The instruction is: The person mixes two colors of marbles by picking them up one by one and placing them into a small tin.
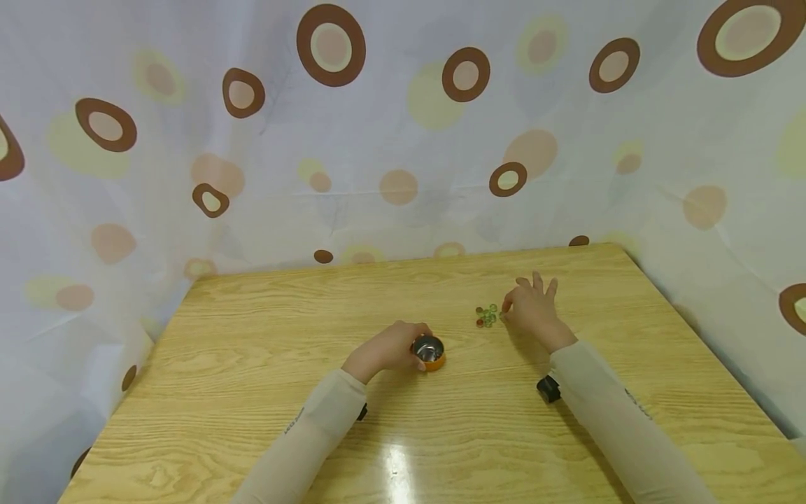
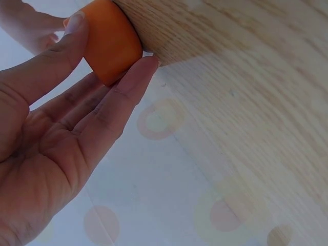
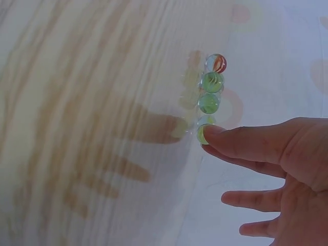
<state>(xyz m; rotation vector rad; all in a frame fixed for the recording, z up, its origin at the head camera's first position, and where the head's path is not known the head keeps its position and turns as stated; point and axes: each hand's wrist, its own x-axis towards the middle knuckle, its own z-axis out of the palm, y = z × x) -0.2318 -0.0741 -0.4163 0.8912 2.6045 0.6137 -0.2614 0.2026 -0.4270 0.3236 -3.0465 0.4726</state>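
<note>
Head view: The left hand (image 1: pixel 398 346) is at the left side of a small orange bowl (image 1: pixel 434 364) with a dark, shiny interior. Its fingers are parted by the width of the bowl and grip it, the thumb on the near side. The bowl is upright on the worktop (image 1: pixel 271 406), to the left of and nearer than a cluster of glass marbles (image 1: pixel 488 318). The right hand (image 1: pixel 532 309) is at the right edge of this cluster, thumb and index finger brought together at one marble, the remaining fingers spread and raised. The marbles are too small for a reliable count. The sleeves (image 1: pixel 630 427) are cut off by the lower edge of the frame.

Left wrist view: The thumb presses the bowl near its rim; the index finger lies extended along the lower part of the wall. The other fingers are partly hidden behind the bowl. The interior is not visible, and the top of the bowl is cut off. Part of the right hand appears behind, its fingertips concealed.

Right wrist view: The thumb and index finger pinch a yellow-green marble (image 3: pixel 202 135), which the thumb partly covers. Green marbles and a red-striped marble (image 3: pixel 219 63) stand beyond, overlapping one another.
</note>
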